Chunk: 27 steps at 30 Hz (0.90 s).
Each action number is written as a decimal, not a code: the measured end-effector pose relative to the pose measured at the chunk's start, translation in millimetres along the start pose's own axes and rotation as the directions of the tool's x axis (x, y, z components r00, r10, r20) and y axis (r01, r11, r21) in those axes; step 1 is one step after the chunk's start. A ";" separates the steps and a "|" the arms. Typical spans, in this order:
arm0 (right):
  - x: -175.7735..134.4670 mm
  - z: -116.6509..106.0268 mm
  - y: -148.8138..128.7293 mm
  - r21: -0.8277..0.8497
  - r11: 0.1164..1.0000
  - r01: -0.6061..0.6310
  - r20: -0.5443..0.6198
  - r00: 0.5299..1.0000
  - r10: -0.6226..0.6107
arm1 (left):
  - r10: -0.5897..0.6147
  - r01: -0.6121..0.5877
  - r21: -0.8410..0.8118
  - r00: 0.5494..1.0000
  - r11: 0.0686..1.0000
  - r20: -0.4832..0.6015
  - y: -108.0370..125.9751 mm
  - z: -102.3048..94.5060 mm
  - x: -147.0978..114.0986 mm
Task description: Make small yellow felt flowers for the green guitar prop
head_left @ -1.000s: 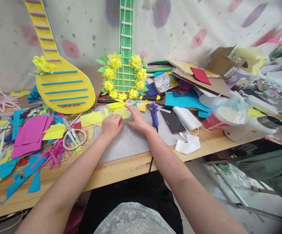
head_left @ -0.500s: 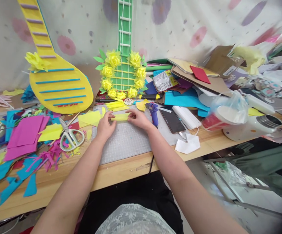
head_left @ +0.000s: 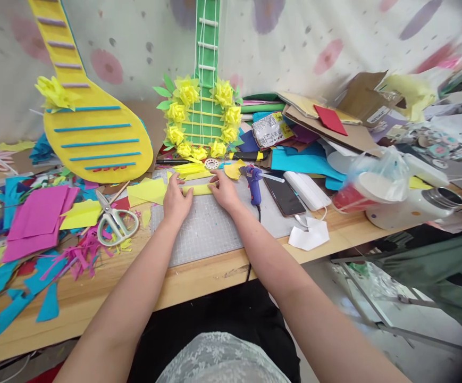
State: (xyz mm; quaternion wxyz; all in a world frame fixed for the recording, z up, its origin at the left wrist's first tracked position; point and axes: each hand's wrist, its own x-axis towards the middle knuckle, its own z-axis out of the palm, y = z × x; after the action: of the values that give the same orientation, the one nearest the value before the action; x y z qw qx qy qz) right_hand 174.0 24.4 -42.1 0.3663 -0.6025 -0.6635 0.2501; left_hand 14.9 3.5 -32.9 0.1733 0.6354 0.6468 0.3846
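Note:
A narrow strip of yellow paper (head_left: 197, 189) stretches between my two hands over the grey cutting mat (head_left: 204, 234). My left hand (head_left: 177, 202) grips its left end, thumb toward me. At the other end my right hand (head_left: 223, 190) pinches the strip with curled fingers. Just behind my hands lie more yellow paper pieces (head_left: 191, 170) and a small white perforated disc (head_left: 211, 164). A larger yellow sheet (head_left: 148, 191) is left of my left hand. To the right of my right hand lies a purple glue gun (head_left: 253, 183).
Scissors (head_left: 116, 219), magenta paper (head_left: 35, 218) and blue scraps fill the left. A yellow paper instrument (head_left: 99, 135) and a green one (head_left: 207, 114) with yellow flowers lean on the back wall. A phone (head_left: 284, 196), a white power bank (head_left: 307, 191) and a bagged cup (head_left: 370, 186) are rightward.
The strip looks narrower and more folded or rolled between my hands. Both hands have shifted slightly, and the view has moved a little.

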 end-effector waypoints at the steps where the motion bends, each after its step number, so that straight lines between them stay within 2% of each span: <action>1: 0.0 0.3 -0.7 -0.022 1.000 -0.006 -0.007 1.000 0.006 | 0.002 -0.002 0.015 1.000 1.000 0.000 0.4 0.3 0.2; 12: -5.3 0.9 -14.1 -0.276 0.960 -0.033 -0.012 0.999 0.031 | 0.020 -0.021 0.185 1.000 0.983 0.007 -1.2 3.7 6.3; 27: -8.3 0.2 -19.7 -0.343 0.938 -0.052 0.005 0.998 0.057 | 0.025 -0.039 0.301 0.998 0.953 0.053 5.0 4.0 9.1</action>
State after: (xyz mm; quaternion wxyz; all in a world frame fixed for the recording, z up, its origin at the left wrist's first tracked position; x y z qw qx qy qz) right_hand 161.7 13.3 -28.5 0.2438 -0.6734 -0.6826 0.1452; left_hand 20.0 12.7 -29.5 0.0838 0.6740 0.6831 0.2686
